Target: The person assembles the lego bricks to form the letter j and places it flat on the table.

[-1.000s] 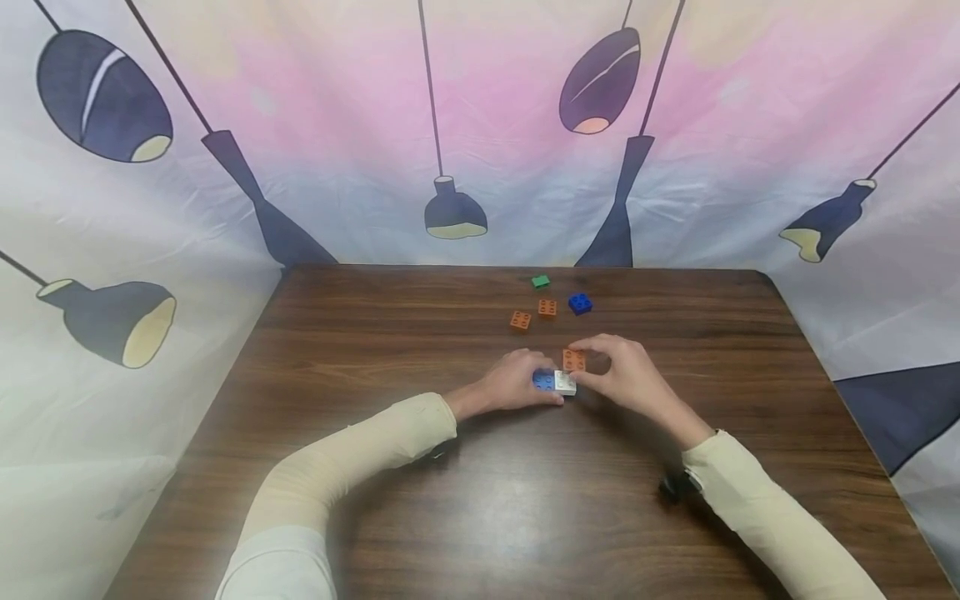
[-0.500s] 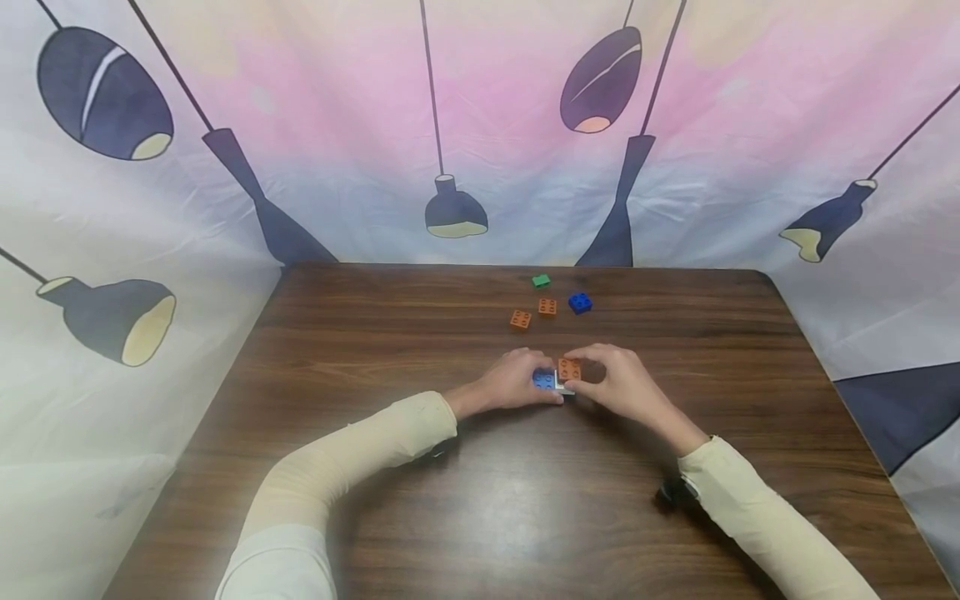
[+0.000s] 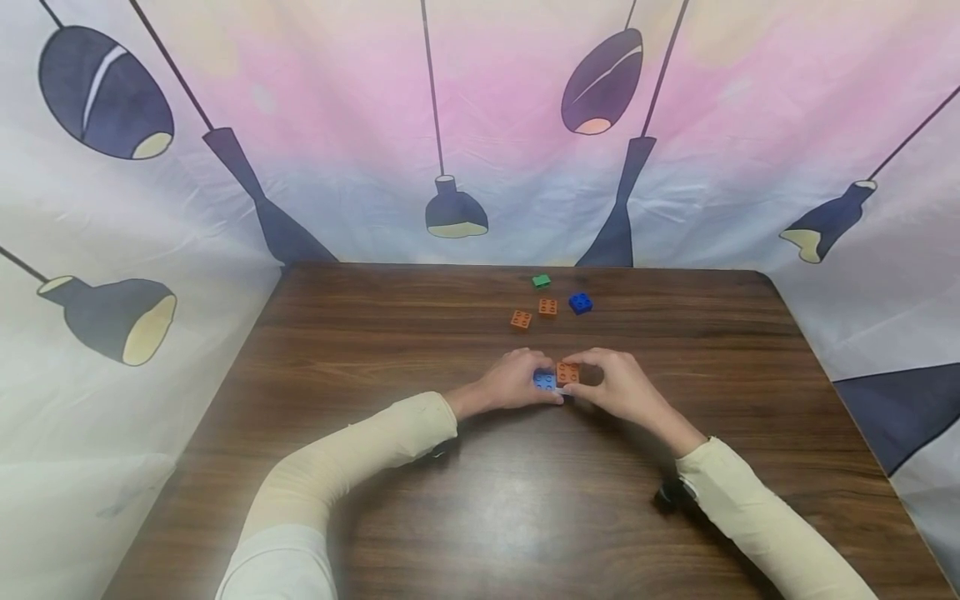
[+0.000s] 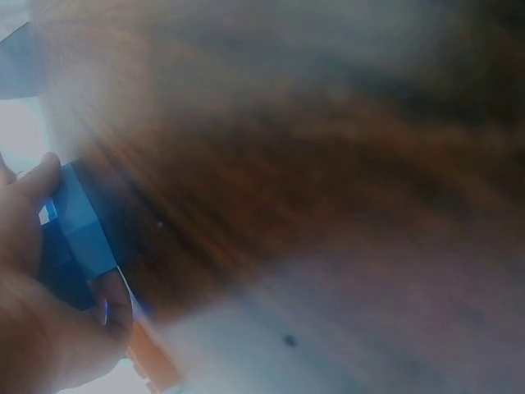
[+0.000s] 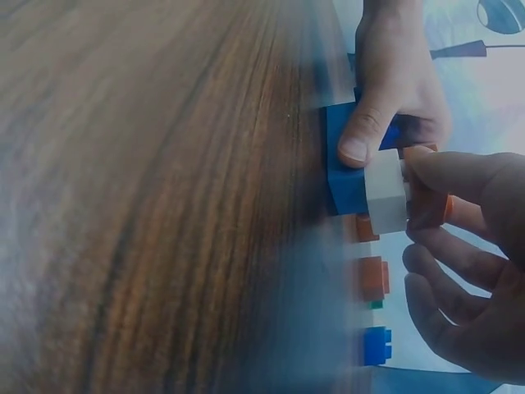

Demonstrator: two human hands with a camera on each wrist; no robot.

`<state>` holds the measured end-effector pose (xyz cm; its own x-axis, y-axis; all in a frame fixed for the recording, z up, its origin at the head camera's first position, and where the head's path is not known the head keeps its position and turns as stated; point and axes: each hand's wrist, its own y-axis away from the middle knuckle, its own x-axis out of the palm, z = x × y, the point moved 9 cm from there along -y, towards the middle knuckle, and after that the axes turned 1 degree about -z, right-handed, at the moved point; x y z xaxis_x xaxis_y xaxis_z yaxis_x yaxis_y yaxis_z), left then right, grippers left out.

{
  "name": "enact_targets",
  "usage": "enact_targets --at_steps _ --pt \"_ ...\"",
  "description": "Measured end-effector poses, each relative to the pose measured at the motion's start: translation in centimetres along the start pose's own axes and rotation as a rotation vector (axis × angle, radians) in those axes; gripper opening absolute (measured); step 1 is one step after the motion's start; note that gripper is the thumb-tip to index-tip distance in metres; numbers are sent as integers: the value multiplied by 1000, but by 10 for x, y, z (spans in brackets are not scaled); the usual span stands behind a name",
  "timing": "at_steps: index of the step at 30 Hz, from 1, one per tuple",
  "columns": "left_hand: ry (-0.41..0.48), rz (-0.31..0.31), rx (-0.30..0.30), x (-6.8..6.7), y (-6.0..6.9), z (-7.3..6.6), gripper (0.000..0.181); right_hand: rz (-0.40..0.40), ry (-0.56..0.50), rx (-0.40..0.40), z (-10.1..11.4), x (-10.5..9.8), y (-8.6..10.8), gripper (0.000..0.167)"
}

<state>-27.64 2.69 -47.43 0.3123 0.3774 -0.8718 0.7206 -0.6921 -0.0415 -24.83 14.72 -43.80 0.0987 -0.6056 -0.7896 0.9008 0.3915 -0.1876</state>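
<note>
In the head view, a person in pale sleeves point(image 3: 772, 517) works at a dark brown wooden table point(image 3: 480, 508), before a pastel cloth backdrop point(image 3: 322, 150) printed with hanging lamps. The left hand point(image 3: 508, 382) reaches in and grips a small stack of bricks between thumb and fingers; a studded blue brick point(image 3: 544, 381) shows within that grasp. Facing it, the right hand point(image 3: 621, 385) pinches an orange brick point(image 3: 567, 372) narrowly between thumb and fingertip, just beside the blue one. Beyond the hands, toward the table's far edge, lie a green brick point(image 3: 542, 282), two loose orange bricks point(image 3: 548, 307) and a dark blue brick point(image 3: 581, 302), all apart from one another.

In the left wrist view, much is blurred. The left hand sits at the left edge, its thumb and fingers curled about the blue bricks. Some orange shows below; I cannot tell which brick it is.

In the right wrist view, turned so that the table stands at the left, a longer blue block point(image 5: 349, 193) forms the base of the stack, and the left thumb presses on its side. A white brick point(image 5: 385, 190) sits upon it. The right hand holds the orange brick over the white one's studs, which show in between.
</note>
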Motion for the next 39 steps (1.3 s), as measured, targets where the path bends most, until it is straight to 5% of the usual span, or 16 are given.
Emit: enact_targets --at_steps 18,30,39 --pt "-27 3 -18 1 0 3 53 17 -2 2 0 1 -5 34" --pt "-44 11 -31 1 0 0 51 57 92 -31 0 2 -7 36" --pt "-34 16 -32 -1 1 -1 50 56 11 9 -5 3 -8 34"
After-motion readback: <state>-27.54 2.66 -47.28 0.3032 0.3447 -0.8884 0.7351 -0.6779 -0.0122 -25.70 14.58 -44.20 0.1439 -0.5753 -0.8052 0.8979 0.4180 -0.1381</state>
